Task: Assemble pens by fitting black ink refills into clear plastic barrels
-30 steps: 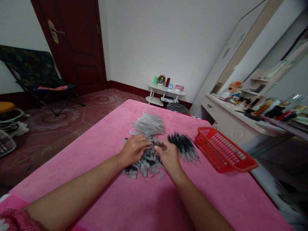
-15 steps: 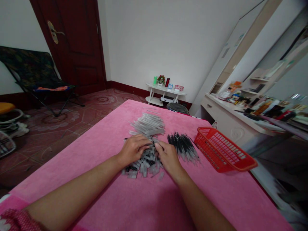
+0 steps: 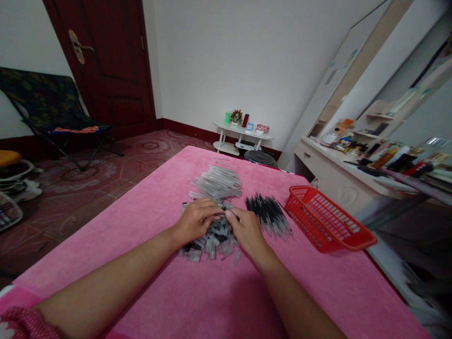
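My left hand [image 3: 197, 217] is closed in a pinch above a heap of clear and black pen caps [image 3: 215, 242]. Facing it, my right hand [image 3: 246, 228] pinches too, its thumb and fingertips almost meeting the left ones. A small pen part, mostly covered by the fingers, sits between the two hands; its exact shape is hidden. Just beyond the hands lies a pile of clear pen barrels [image 3: 219, 181]. To the right of my right hand, black-ink pen refills [image 3: 268, 214] are spread in a bunch.
A red plastic basket [image 3: 328, 219] stands at the right edge of the pink-covered table [image 3: 148, 202]. Past the table's far end is a small white stand [image 3: 243, 129]. A cluttered dressing table [image 3: 346, 174] is on the right, a folding chair [image 3: 60, 108] on the left.
The fingertips of both hands have come slightly closer together, with my right thumb a little further left. The piles and the basket have stayed put.
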Demonstrator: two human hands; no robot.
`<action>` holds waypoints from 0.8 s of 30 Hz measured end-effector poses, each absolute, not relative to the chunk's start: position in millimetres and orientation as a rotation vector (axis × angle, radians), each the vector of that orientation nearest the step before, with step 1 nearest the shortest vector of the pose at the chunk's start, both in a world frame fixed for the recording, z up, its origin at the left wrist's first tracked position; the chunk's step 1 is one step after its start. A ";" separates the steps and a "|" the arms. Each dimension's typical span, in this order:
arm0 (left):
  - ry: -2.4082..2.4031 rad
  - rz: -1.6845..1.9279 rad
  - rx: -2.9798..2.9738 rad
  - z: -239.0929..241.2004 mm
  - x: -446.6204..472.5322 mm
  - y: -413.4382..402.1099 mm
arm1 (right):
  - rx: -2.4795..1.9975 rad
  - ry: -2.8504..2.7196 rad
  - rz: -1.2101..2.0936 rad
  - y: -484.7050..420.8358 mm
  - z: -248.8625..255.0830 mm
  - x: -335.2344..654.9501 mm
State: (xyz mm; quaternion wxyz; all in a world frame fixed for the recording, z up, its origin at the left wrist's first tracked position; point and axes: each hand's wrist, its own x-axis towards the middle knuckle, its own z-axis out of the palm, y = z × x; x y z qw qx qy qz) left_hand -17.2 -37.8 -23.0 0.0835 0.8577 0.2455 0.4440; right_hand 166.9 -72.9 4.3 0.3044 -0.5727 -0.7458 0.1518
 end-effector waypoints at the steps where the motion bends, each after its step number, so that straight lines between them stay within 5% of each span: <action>1: 0.727 1.319 2.560 -23.4 -17.3 -37.7 | -1.528 -1.967 0.421 -72.6 3.9 167.5; 24: 0.685 1.348 2.529 -25.0 -18.1 -35.7 | -1.436 -1.953 0.495 -70.1 3.6 169.5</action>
